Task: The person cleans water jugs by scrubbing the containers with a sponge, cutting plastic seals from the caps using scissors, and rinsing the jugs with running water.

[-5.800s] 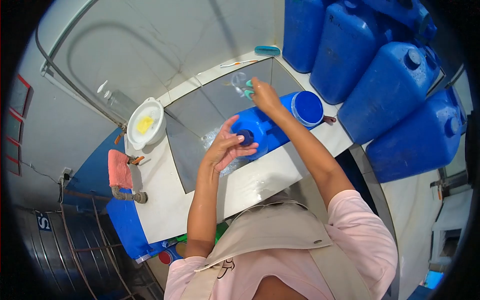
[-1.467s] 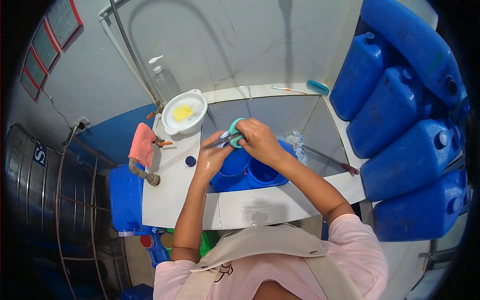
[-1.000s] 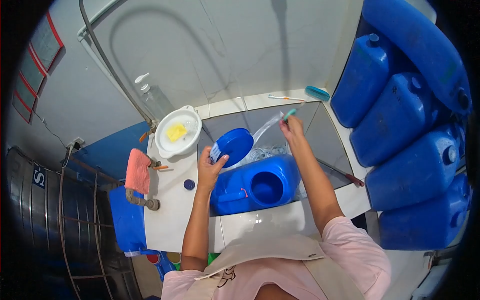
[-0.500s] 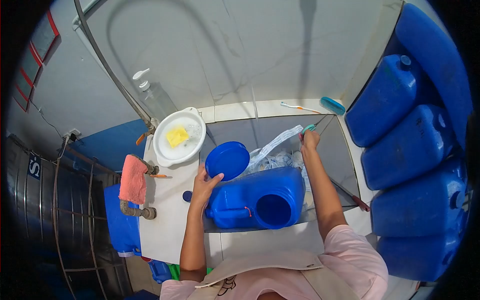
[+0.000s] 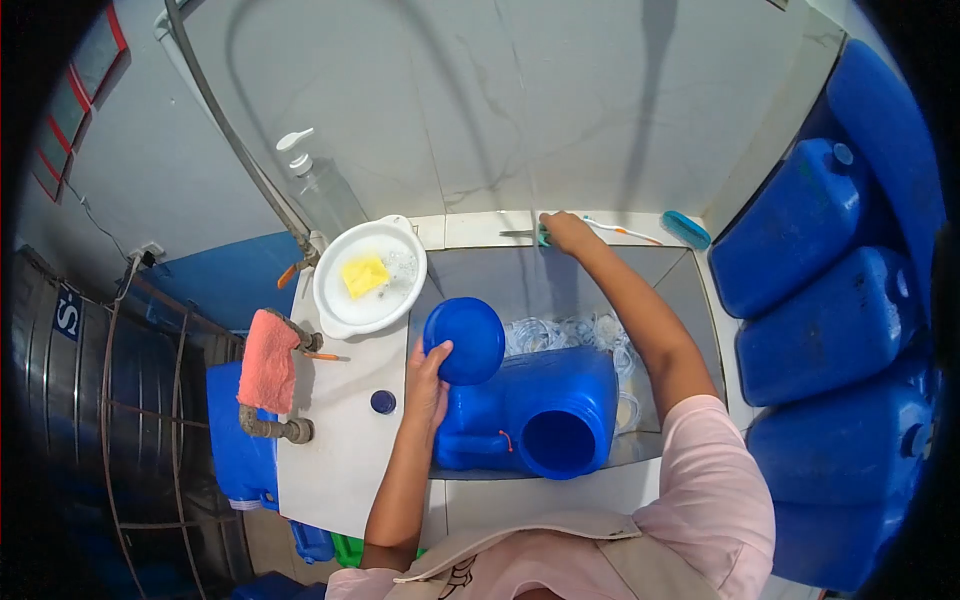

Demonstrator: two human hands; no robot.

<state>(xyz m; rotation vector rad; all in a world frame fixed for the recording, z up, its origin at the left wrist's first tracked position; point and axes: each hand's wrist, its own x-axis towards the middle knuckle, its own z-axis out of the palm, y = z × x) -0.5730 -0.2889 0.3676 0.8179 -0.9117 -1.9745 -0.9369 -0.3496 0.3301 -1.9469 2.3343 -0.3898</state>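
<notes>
My left hand (image 5: 428, 385) grips the rim of a round blue lid (image 5: 465, 341) over the left part of the sink. Below it a blue jug (image 5: 540, 385) lies on its side in the sink, its wide mouth uncovered and facing me. At the sink's back ledge, my right hand (image 5: 568, 232) is closed on scissors (image 5: 542, 234) with green handles, their blades pointing left. Crumpled clear plastic strips and rings (image 5: 560, 333) lie behind the jug. A small dark cap (image 5: 383, 402) rests on the counter left of the sink.
A white basin (image 5: 341, 318) holds a yellow sponge (image 5: 364, 276) and suds. Beside it stands a pump bottle (image 5: 330, 195). A toothbrush (image 5: 625, 231) and teal brush (image 5: 685, 229) lie on the back ledge. Blue jugs (image 5: 790, 230) line the right; a pink cloth (image 5: 267, 362) hangs on the left pipe.
My right hand has moved left to the back ledge with the scissors, and the plastic strip it pulled is no longer in it. My left hand still holds the lid.
</notes>
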